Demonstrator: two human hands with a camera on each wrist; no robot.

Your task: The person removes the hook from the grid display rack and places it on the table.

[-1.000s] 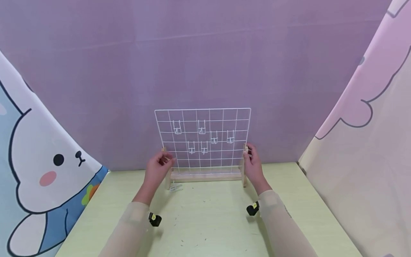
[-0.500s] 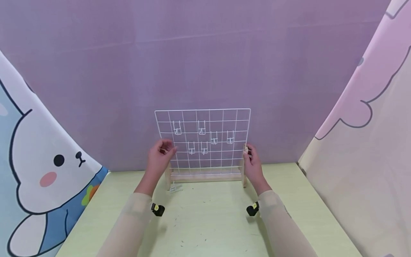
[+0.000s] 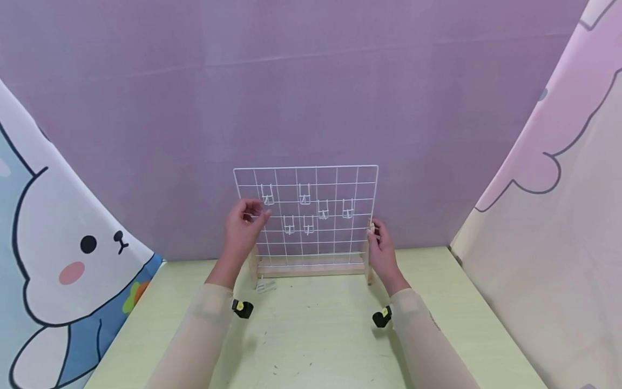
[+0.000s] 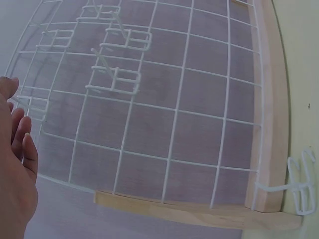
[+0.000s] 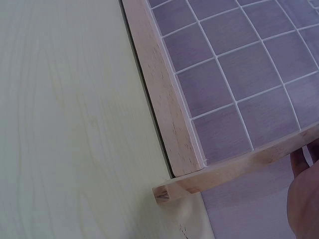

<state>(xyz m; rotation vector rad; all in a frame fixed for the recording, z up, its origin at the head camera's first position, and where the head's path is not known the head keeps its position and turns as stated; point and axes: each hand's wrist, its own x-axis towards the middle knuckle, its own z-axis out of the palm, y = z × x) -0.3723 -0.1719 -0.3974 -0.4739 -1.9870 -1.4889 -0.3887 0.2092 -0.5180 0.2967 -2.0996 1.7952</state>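
A white wire grid panel (image 3: 335, 235) stands upright in a wooden stand (image 3: 311, 273), with several small white hooks (image 3: 304, 195) hung on its bars. My left hand (image 3: 243, 229) is at the grid's left edge, fingers loosely bent, thumb and fingertips just below the upper-left hook (image 3: 268, 195). In the left wrist view that same hook (image 4: 32, 105) lies right beside the fingertips (image 4: 9, 85). On the other side, my right hand (image 3: 382, 253) grips the stand's right upright (image 3: 367, 262); its fingers (image 5: 299, 163) show behind the wood in the right wrist view.
A loose white hook (image 3: 264, 285) lies on the pale tabletop (image 3: 311, 335) by the stand's left foot. A purple cloth backdrop (image 3: 311, 97) hangs behind, and printed curtains (image 3: 68, 232) flank both sides. Small dark specks dot the tabletop.
My left hand has risen along the grid's left side, from the top of the left upright to just below the upper-left hook. The right hand stays at the right upright.
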